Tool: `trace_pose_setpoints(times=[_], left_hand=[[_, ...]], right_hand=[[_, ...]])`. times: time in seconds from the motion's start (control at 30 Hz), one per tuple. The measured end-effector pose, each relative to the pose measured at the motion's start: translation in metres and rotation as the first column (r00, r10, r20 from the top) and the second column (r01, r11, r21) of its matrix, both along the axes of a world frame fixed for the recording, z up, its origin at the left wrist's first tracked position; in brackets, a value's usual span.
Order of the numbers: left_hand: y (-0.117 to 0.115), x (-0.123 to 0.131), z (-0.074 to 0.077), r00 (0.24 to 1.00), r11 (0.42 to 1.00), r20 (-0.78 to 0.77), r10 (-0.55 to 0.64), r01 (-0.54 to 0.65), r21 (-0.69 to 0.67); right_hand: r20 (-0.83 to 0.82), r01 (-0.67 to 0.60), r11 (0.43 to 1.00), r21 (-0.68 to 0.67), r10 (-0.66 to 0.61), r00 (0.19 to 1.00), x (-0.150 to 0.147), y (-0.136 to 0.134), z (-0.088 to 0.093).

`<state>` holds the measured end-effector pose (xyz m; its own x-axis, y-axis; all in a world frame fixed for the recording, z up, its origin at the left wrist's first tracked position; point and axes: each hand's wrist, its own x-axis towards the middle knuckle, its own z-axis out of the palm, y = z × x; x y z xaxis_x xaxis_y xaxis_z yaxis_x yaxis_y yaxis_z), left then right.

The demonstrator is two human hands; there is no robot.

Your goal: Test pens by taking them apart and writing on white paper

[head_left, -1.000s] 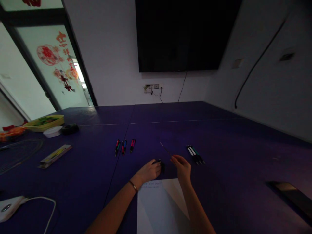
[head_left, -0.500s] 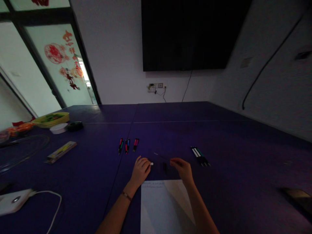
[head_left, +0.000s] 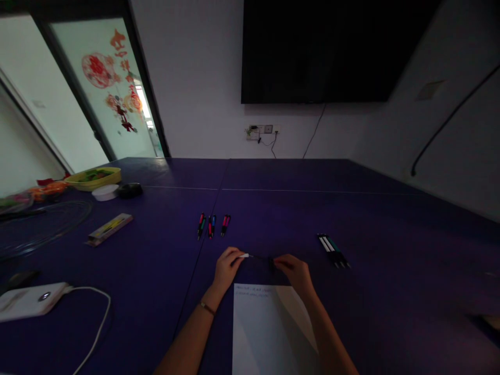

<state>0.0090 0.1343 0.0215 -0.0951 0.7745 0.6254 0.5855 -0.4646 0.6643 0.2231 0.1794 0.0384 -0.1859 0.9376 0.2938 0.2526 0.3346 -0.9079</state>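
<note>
My left hand (head_left: 225, 271) is closed in a pinch on a short white pen barrel (head_left: 245, 255), which points to the right. From the barrel's end a thin dark pen refill (head_left: 260, 257) runs across to my right hand (head_left: 292, 271). The fingers of that hand are pinched on the refill's far end. Beside those fingertips is a small black piece (head_left: 271, 263), too dark to make out. Below both hands lies a white sheet of paper (head_left: 269, 328) with handwriting along its top. Several white and green pens (head_left: 332, 250) lie to the right.
Small groups of red, blue and green pens (head_left: 212, 226) lie beyond my left hand. Farther left are a narrow box (head_left: 110, 229), a white power bank (head_left: 33, 301) with a cable, a white lid (head_left: 105, 192) and a yellow basket (head_left: 96, 179). A dark object (head_left: 488, 325) sits at the right edge.
The refill in my right hand, earlier tilted and apart from the white barrel, is now lined up with the barrel's end. The view has shifted slightly left.
</note>
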Motion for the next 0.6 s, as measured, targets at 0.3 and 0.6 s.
trace_pose_setpoints(times=[0.3, 0.6], left_hand=[[-0.0004, 0.0026, -0.0024, 0.996, 0.999, -0.084, -0.042, 0.044, 0.02], [-0.0027, 0.0046, -0.0012, 0.98, 1.0, -0.2, -0.007, 0.01, 0.016]], right_hand=[[0.036, -0.082, 0.993, 0.079, 0.08, 0.996, -0.006, -0.0034, -0.0028], [0.122, -0.121, 0.981, 0.149, 0.103, 0.987, -0.009, -0.002, -0.0094]])
